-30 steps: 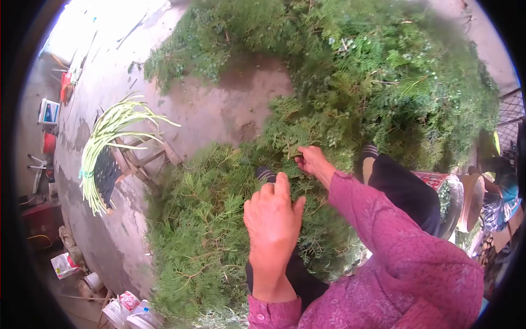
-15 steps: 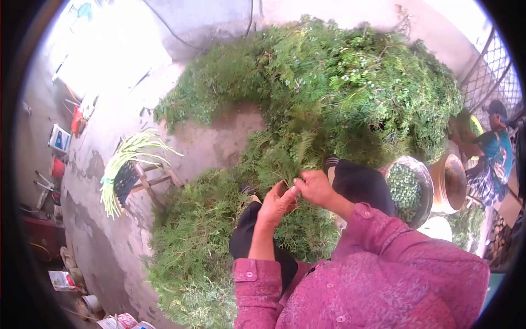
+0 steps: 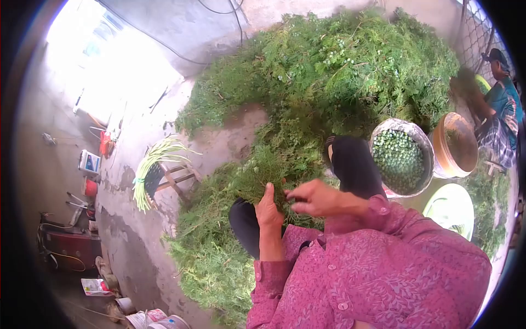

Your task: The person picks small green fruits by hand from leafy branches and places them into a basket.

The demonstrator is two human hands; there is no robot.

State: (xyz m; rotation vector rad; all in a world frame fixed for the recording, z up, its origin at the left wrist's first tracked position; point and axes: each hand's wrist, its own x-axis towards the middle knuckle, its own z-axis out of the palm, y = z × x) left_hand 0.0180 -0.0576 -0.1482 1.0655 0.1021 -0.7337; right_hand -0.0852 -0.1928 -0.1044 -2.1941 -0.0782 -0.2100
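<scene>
My left hand (image 3: pixel 269 211) is closed round a leafy green sprig (image 3: pixel 255 181), its thumb pointing up. Just right of it is my right hand (image 3: pixel 318 198), fingers curled together near the sprig; whatever they pinch is too small to name. Beneath and beyond both hands spreads a large heap of green branches (image 3: pixel 361 71) with small pale berries on them. A bucket (image 3: pixel 428 143) holding many small green berries (image 3: pixel 397 156) stands to the right, beside my knee.
A brown bucket (image 3: pixel 438 143) and a pale green basin (image 3: pixel 449 211) stand at the right, near a seated co-worker (image 3: pixel 499 104). Long green beans (image 3: pixel 143 183) lie over a wooden stool (image 3: pixel 178 178) at the left. A dark red box (image 3: pixel 74 249) is far left.
My hands have moved slightly apart, with the sprig still in my left hand. The view has shifted, showing more of the berry bucket and the basin.
</scene>
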